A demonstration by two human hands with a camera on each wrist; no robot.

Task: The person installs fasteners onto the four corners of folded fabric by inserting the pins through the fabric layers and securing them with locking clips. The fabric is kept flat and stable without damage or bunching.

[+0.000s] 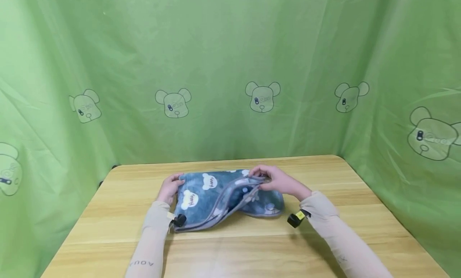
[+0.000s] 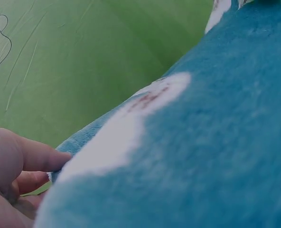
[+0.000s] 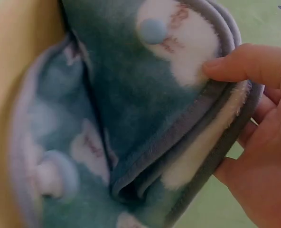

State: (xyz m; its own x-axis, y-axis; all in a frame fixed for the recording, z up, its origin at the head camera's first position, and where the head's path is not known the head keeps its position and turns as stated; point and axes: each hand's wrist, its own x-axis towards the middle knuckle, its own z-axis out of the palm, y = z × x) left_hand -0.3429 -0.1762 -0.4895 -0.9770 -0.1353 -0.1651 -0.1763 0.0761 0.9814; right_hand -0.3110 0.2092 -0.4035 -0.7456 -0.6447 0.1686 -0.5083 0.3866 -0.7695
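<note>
A blue fleece blanket (image 1: 201,204) with white bear-head patches and grey bound edges lies folded on the table. My left hand (image 1: 168,189) holds its left edge, with the fingertips at the fabric in the left wrist view. At the right, my right hand (image 1: 276,181) pinches a layered corner and lifts it, so the folds part beneath. In the right wrist view the thumb presses on the top layer beside a white patch, and the other fingers go behind the grey edging (image 3: 192,114). A light blue snap button (image 3: 153,31) sits on that layer, and a larger round button (image 3: 57,175) shows lower down.
The wooden table (image 1: 223,254) extends around the blanket. Green curtain (image 1: 216,49) with bear-head outlines hangs behind and on both sides. A small black camera (image 1: 295,220) is strapped at the right wrist, and another (image 1: 179,220) at the left.
</note>
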